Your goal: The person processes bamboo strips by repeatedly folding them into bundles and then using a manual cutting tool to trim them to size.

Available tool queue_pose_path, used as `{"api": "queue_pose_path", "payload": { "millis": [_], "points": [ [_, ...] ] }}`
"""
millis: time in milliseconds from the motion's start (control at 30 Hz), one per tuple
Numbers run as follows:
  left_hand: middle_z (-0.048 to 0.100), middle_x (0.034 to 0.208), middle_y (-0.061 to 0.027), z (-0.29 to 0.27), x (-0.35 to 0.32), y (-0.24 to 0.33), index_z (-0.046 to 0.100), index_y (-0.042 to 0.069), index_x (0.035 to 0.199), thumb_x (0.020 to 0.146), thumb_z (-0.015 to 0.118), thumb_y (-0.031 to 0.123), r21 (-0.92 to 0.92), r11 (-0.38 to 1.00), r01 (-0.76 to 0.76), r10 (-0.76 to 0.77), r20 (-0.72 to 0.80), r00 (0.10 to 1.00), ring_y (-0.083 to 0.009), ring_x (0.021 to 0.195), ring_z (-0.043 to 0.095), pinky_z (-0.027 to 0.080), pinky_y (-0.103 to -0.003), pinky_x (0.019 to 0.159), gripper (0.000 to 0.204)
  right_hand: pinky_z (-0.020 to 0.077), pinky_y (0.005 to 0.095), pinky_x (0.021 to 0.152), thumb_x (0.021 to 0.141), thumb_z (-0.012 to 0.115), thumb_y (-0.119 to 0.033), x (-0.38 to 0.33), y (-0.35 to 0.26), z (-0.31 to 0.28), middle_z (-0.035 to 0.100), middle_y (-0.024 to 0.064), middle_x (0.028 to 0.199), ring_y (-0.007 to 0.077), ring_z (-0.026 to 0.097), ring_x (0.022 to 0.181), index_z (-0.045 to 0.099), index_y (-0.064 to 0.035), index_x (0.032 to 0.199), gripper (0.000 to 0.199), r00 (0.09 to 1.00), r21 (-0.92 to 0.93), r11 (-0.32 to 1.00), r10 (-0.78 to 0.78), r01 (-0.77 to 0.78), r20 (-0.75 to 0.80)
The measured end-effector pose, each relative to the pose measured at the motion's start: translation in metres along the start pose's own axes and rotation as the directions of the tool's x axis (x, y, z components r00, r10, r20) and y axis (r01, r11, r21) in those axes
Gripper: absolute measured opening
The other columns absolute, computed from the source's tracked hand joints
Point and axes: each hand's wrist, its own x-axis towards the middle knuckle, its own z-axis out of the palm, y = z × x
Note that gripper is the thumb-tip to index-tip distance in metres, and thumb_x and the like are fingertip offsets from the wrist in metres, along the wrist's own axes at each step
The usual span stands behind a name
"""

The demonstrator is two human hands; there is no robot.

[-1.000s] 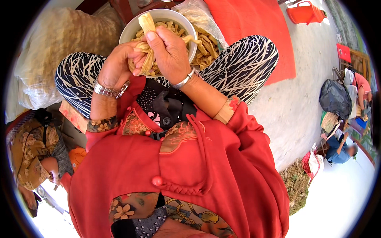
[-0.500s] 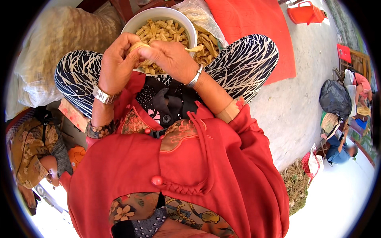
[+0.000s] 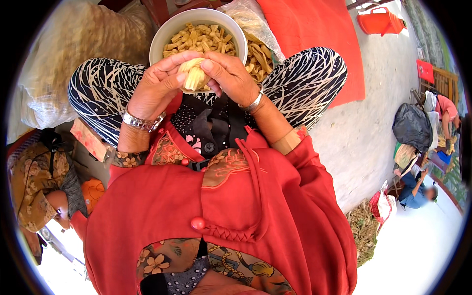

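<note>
A pale yellow strip, folded into a small knot-like bundle (image 3: pixel 194 76), is held between both hands above the near rim of a white bowl (image 3: pixel 158 40). My left hand (image 3: pixel 158 88) has its fingers and thumb closed on the bundle's left side. From the right, my right hand (image 3: pixel 236 81) pinches it with thumb and forefinger. Many short yellow folded pieces (image 3: pixel 201 40) lie in the bowl. Longer strips of the same colour (image 3: pixel 258 59) lie just right of it, beside a clear plastic bag (image 3: pixel 250 22).
A large, full translucent sack (image 3: pixel 93 39) stands at left. Red cloth (image 3: pixel 314 44) covers the floor at right, with a red jug-like container (image 3: pixel 381 22) beyond it. One person (image 3: pixel 37 182) sits at lower left; others (image 3: pixel 415 191) are at far right, near a black bag (image 3: pixel 414 127).
The hands have turned and drawn slightly nearer to me. The strip, wrapped with a loose end sticking out to the right before, now shows as a compact bundle between the fingers.
</note>
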Motion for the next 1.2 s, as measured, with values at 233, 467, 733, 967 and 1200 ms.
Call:
{"api": "queue_pose_path", "payload": {
  "millis": [233,467,733,967,1200],
  "points": [
    [0.055,0.118,-0.0112,-0.004,0.006,-0.007,0.052,-0.001,0.125,0.087,0.050,-0.001,0.567,0.772,-0.288,0.256,0.136,0.957,-0.0218,0.111,0.052,0.039,-0.032,0.097,0.037,0.0344,0.0197,0.041,0.095,0.047,-0.036,-0.004,0.014,0.004,0.045,-0.0020,0.059,0.0050,0.041,0.045,0.058,-0.0017,0.087,0.037,0.998,0.127,0.990,0.064,-0.061,-0.021],
    [0.056,0.117,-0.0104,-0.001,0.011,-0.014,0.049,0.003,0.130,0.097,0.045,0.032,0.665,0.720,-0.198,0.229,0.042,0.973,-0.0182,0.107,0.053,0.040,-0.028,0.093,0.044,0.0421,0.0217,0.048,0.096,0.046,-0.037,0.001,0.014,0.011,0.053,0.0032,0.076,0.0078,0.050,0.055,0.049,-0.0020,0.108,0.037,0.996,0.044,0.997,0.059,-0.057,-0.065],
    [0.059,0.100,-0.0089,-0.001,0.009,-0.017,0.053,-0.001,0.120,0.098,0.037,0.042,-0.208,0.974,0.085,-0.086,0.007,0.996,-0.0169,0.076,0.058,0.054,-0.034,0.067,0.051,0.0473,0.0292,0.072,0.096,0.047,-0.036,0.003,0.023,0.010,0.058,0.0118,0.098,0.0184,0.059,0.080,0.045,-0.0004,0.118,0.042,0.967,-0.192,0.977,-0.133,0.091,-0.217],
    [0.053,0.097,-0.0059,-0.043,0.016,-0.012,0.053,-0.003,0.118,0.098,0.037,0.038,-0.589,0.806,0.055,0.107,0.237,0.966,-0.0117,0.071,0.052,0.053,-0.035,0.078,0.048,0.0444,0.0253,0.061,0.088,0.062,-0.029,-0.020,0.008,-0.008,0.059,0.0058,0.069,0.0124,0.055,0.065,0.062,-0.0001,0.089,0.029,0.947,-0.480,0.876,-0.113,-0.048,-0.300],
    [0.052,0.091,-0.0056,-0.026,0.019,0.002,0.047,-0.005,0.123,0.098,0.035,0.043,-0.223,0.974,0.041,-0.062,-0.089,0.994,-0.0083,0.063,0.049,0.051,-0.028,0.061,0.056,0.0426,0.0263,0.057,0.087,0.064,-0.022,-0.015,0.009,-0.011,0.057,0.0071,0.067,0.0135,0.053,0.059,0.063,0.0020,0.086,0.025,0.946,-0.513,0.857,-0.133,-0.041,-0.297]
  ]
}}
